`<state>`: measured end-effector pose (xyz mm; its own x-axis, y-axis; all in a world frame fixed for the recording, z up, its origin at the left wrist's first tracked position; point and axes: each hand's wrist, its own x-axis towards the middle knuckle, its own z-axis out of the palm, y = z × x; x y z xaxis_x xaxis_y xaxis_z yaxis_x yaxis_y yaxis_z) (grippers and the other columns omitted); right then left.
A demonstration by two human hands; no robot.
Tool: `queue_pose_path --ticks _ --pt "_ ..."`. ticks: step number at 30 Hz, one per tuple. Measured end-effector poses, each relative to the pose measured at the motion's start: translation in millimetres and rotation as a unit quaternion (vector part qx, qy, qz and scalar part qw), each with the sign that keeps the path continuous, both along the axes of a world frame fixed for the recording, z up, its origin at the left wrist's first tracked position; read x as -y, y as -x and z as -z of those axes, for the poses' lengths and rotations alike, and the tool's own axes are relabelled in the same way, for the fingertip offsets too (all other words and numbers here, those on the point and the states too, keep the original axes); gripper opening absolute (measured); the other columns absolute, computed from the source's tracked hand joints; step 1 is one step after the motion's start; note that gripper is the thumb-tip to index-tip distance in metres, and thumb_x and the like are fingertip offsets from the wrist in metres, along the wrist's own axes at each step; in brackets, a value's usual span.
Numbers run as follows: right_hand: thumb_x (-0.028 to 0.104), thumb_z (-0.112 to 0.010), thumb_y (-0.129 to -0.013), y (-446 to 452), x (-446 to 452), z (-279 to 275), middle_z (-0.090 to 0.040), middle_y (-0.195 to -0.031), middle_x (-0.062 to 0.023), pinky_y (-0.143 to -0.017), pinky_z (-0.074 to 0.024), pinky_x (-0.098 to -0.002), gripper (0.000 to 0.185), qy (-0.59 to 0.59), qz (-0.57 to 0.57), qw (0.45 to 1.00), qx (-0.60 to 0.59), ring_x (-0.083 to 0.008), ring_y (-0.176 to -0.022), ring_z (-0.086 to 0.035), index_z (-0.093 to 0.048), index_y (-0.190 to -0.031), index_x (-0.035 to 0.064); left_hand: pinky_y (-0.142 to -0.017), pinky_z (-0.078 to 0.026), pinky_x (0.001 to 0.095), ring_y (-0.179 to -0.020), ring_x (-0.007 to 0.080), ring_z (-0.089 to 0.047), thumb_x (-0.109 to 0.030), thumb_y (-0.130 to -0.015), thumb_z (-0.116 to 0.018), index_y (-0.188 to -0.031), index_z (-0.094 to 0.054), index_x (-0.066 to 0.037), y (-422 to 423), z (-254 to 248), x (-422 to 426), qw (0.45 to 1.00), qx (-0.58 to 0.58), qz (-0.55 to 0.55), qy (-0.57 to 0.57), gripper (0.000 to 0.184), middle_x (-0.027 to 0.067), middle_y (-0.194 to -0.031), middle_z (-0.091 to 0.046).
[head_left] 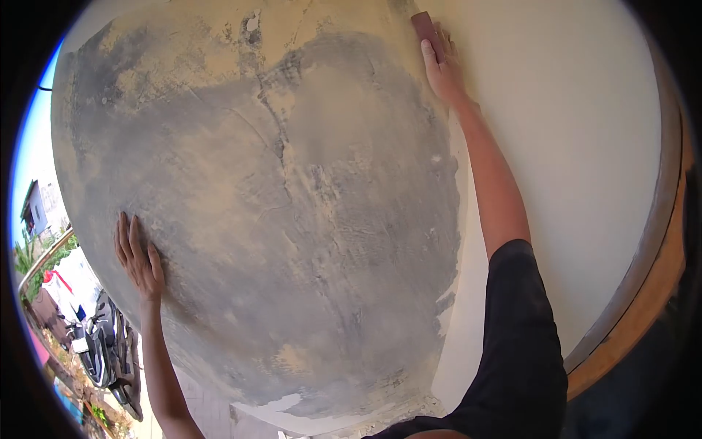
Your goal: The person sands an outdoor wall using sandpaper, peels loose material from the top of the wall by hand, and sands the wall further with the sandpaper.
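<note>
A wall (365, 139) patched with grey and tan plaster fills most of the head view, with a rough crack-like seam running down its middle. My left hand (140, 262) lies on the plaster at the lower left, fingers stretched out, holding nothing. High up at the right, my right hand (446, 72) grips a reddish-brown sanding block (427, 35), thumb on its near side. The block is by the edge where the plaster meets the smooth cream wall (578, 161). Part of the block's underside and some fingers are hidden.
A grey and orange-brown frame (662, 285) curves along the right side. Outdoors at the lower left, a dark motorcycle (106, 344) is parked near a white cover (73, 282) and plants. Broken plaster edges (274, 404) show near the wall's bottom.
</note>
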<state>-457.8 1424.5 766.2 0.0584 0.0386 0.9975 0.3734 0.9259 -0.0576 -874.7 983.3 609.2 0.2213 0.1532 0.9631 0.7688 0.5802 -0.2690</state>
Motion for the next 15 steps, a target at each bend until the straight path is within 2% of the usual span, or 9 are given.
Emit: queue_pose_path --ticks 1,3,5,8,10,12,13,15 --pt "0.044 -0.031 -0.101 -2 13 15 -0.023 -0.154 -0.0144 -0.116 -0.018 -0.0438 0.061 0.023 -0.009 1.0 0.011 -0.0355 -0.142 -0.018 -0.029 -0.145 0.0027 -0.114 -0.019 0.0468 -0.138 0.0337 -0.028 -0.033 -0.096 -0.034 -0.14 -0.041 -0.005 0 -3 0 1.0 -0.003 0.004 0.0 0.052 0.0151 -0.149 -0.033" --pt "0.044 -0.03 -0.101 5 12 80 -0.023 -0.154 -0.0133 -0.116 -0.0178 -0.0434 0.061 -0.016 0.015 1.0 0.02 -0.0347 -0.142 -0.018 -0.028 -0.145 0.0025 -0.114 -0.019 0.0467 -0.138 0.0335 -0.028 -0.032 -0.096 -0.034 -0.14 -0.041 -0.005 2 0 0 1.0 -0.004 0.012 0.0 0.052 0.0149 -0.149 -0.033" --pt "0.045 -0.029 -0.101 6 9 91 -0.023 -0.154 -0.0125 -0.116 -0.0177 -0.0432 0.062 -0.047 0.02 0.998 0.025 -0.0342 -0.142 -0.018 -0.028 -0.146 0.0032 -0.114 -0.019 0.0466 -0.138 0.0333 -0.028 -0.032 -0.096 -0.034 -0.14 -0.041 -0.006 2 4 0 1.0 0.004 0.007 0.0 0.051 0.0146 -0.149 -0.034" --pt "0.047 -0.027 -0.1 2 -9 52 -0.023 -0.154 -0.0124 -0.116 -0.0179 -0.0431 0.062 -0.044 0.007 0.999 0.011 -0.0339 -0.142 -0.018 -0.027 -0.147 0.0057 -0.114 -0.019 0.0461 -0.138 0.0326 -0.028 -0.032 -0.096 -0.034 -0.14 -0.042 -0.006 9 3 2 1.0 -0.005 -0.001 0.001 0.051 0.0143 -0.149 -0.034" --pt "0.048 -0.026 -0.1 0 -24 -26 -0.022 -0.154 -0.0132 -0.116 -0.018 -0.0432 0.062 -0.036 0.005 0.999 -0.002 -0.0344 -0.142 -0.017 -0.027 -0.147 0.0076 -0.114 -0.02 0.0454 -0.138 0.0318 -0.028 -0.033 -0.096 -0.034 -0.14 -0.042 -0.007 11 -4 0 1.0 -0.002 0.0 -0.019 0.052 0.0139 -0.149 -0.035" --pt "0.049 -0.026 -0.1 5 -41 -73 -0.022 -0.154 -0.0146 -0.116 -0.0181 -0.043 0.062 -0.081 0.039 0.996 -0.024 -0.0349 -0.142 -0.017 -0.027 -0.148 0.0089 -0.114 -0.02 0.0446 -0.139 0.0309 -0.029 -0.034 -0.096 -0.034 -0.14 -0.042 -0.007 6 -5 3 1.0 0.015 0.007 -0.016 0.052 0.0135 -0.148 -0.035" --pt "0.049 -0.026 -0.1 6 -40 -75 -0.022 -0.154 -0.0152 -0.116 -0.0182 -0.0429 0.062 -0.094 0.059 0.993 -0.031 -0.0351 -0.142 -0.017 -0.027 -0.148 0.0095 -0.114 -0.02 0.0443 -0.139 0.0303 -0.029 -0.035 -0.096 -0.035 -0.14 -0.042 -0.008 8 -4 5 1.0 0.018 0.009 -0.023 0.052 0.0132 -0.148 -0.035" --pt "0.048 -0.027 -0.1 5 -27 -41 -0.022 -0.154 -0.0164 -0.116 -0.0177 -0.0429 0.061 -0.042 0.027 0.999 -0.013 -0.0357 -0.142 -0.017 -0.028 -0.147 0.0086 -0.113 -0.021 0.0436 -0.139 0.0291 -0.029 -0.036 -0.096 -0.035 -0.14 -0.042 -0.008 12 -2 4 0.999 0.025 0.02 -0.027 0.053 0.0126 -0.148 -0.036"
